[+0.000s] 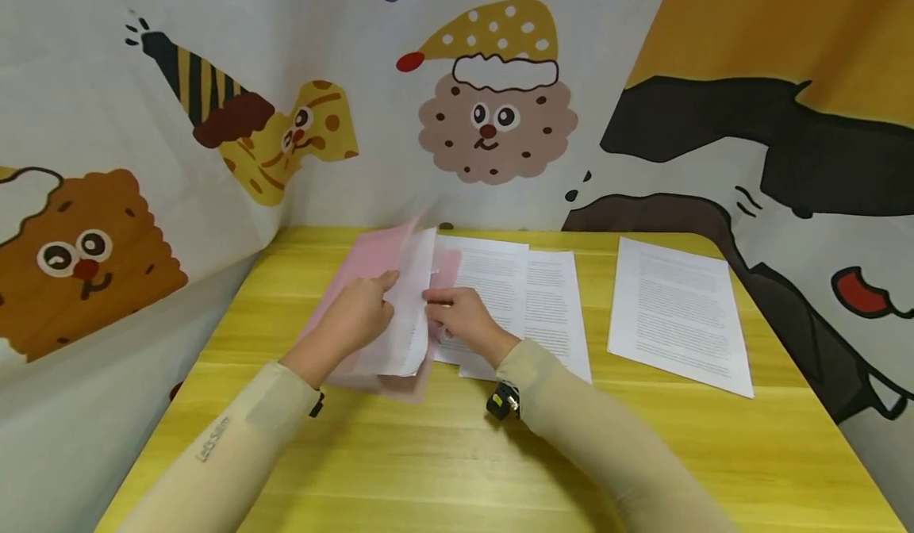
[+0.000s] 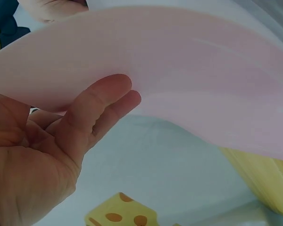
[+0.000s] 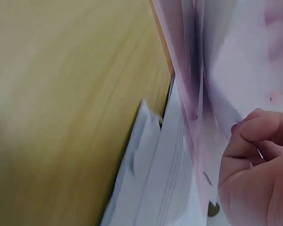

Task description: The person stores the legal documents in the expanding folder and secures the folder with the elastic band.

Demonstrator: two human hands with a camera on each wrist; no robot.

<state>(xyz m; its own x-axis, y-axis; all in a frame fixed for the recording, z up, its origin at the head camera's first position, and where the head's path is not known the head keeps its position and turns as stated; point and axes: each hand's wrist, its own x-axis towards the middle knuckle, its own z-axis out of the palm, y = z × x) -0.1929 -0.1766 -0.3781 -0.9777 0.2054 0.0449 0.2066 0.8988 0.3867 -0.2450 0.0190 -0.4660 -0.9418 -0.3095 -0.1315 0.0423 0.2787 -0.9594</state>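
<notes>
A pink folder [image 1: 371, 249] stands partly open on the left of the table, with white paper [image 1: 407, 311] inside it. My left hand [image 1: 351, 315] holds its raised cover, with the index finger and thumb over the white paper. In the left wrist view, other fingers of the left hand [image 2: 85, 117] lie against the outer face of the pink cover [image 2: 193, 84]. My right hand [image 1: 467, 319] pinches the right edge of the white paper between thumb and fingers. The right wrist view shows the right hand [image 3: 259, 165] at that paper edge; the thumb tip is partly hidden.
Two overlapping printed stacks [image 1: 553, 303] lie just right of the folder, partly under the right hand and forearm. Another printed stack [image 1: 678, 315] lies farther right on the yellow wooden table [image 1: 400, 462]. A cartoon-printed curtain [image 1: 343, 25] hangs behind the table.
</notes>
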